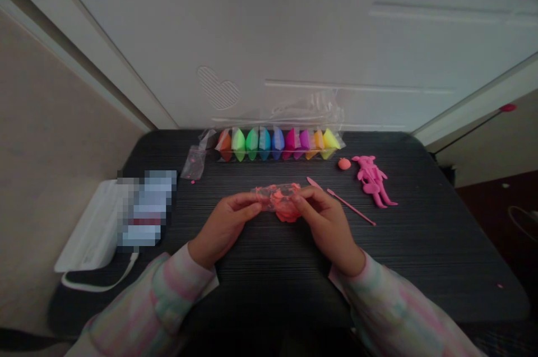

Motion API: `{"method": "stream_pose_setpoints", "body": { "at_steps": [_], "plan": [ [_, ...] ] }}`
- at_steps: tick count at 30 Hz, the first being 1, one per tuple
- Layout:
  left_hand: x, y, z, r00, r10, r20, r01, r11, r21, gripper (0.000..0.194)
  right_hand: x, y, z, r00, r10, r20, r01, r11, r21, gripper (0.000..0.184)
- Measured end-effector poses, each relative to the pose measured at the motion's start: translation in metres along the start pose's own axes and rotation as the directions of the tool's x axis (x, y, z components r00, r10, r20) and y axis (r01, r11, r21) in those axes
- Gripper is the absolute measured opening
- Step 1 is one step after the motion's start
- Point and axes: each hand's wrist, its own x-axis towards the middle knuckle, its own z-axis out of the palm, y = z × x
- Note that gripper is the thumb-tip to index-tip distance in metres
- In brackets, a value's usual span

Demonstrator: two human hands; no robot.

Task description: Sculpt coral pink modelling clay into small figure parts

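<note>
1. Left hand (225, 225) is pinching clear plastic wrapper (265, 198) at left end, grip closed
2. Right hand (328, 223) is pinching its right end, grip closed
3. Coral clay (287, 212) is clinging to wrapper, between hands

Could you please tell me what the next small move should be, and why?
I would probably have the right hand peel the coral clay away while the left hand holds the clear wrapper: both hands already grip the wrapper, a lump bulges below its edge near the right hand, and more clay appears stuck along the film.
</note>
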Motion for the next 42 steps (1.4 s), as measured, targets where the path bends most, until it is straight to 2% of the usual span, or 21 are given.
{"method": "stream_pose_setpoints", "body": {
  "at_steps": [4, 10, 13, 18, 23, 28, 35, 40, 42],
  "plan": [
    [-0.001, 0.000, -0.002, 1.000, -0.008, 0.026, 0.006, 0.998, 0.055, 0.010, 0.001, 0.000, 0.000, 0.999, 0.050, 0.012, -0.051, 0.997, 0.053, 0.021],
    [-0.002, 0.001, 0.004, 0.996, 0.007, 0.084, 0.001, 0.996, -0.093, 0.010, 0.004, -0.001, -0.001, 0.989, 0.126, 0.083, -0.140, 0.969, 0.203, 0.026],
    [-0.003, -0.001, 0.006, 0.992, 0.015, 0.128, 0.009, 0.984, -0.179, 0.011, 0.004, -0.003, 0.000, 0.987, 0.128, 0.093, -0.142, 0.976, 0.166, 0.027],
    [-0.004, 0.000, 0.008, 0.990, 0.007, 0.139, 0.030, 0.964, -0.263, 0.012, 0.001, -0.001, 0.001, 0.998, 0.043, 0.056, -0.044, 0.999, 0.029, 0.025],
    [-0.004, -0.002, 0.008, 0.981, 0.046, 0.188, -0.007, 0.979, -0.205, 0.028, 0.001, 0.002, -0.002, 0.999, -0.008, 0.034, 0.009, 0.999, -0.031, 0.021],
    [-0.003, -0.005, 0.007, 0.986, -0.013, 0.168, 0.043, 0.984, -0.172, 0.024, 0.000, -0.001, -0.001, 0.998, 0.007, 0.063, 0.001, 0.991, -0.137, 0.019],
    [-0.005, 0.001, 0.009, 0.991, 0.005, 0.133, 0.022, 0.980, -0.198, 0.022, 0.003, -0.004, -0.003, 0.992, 0.098, 0.078, -0.105, 0.990, 0.096, 0.019],
    [-0.002, 0.006, 0.006, 0.997, -0.012, 0.071, 0.033, 0.952, -0.305, 0.026, 0.007, 0.001, -0.009, 0.999, 0.003, -0.034, 0.001, 0.992, 0.124, 0.014],
    [-0.001, 0.007, 0.004, 0.996, -0.023, 0.082, 0.049, 0.943, -0.329, 0.029, 0.005, 0.002, -0.008, 1.000, 0.004, -0.018, -0.002, 0.992, 0.127, 0.013]
  ]
}}
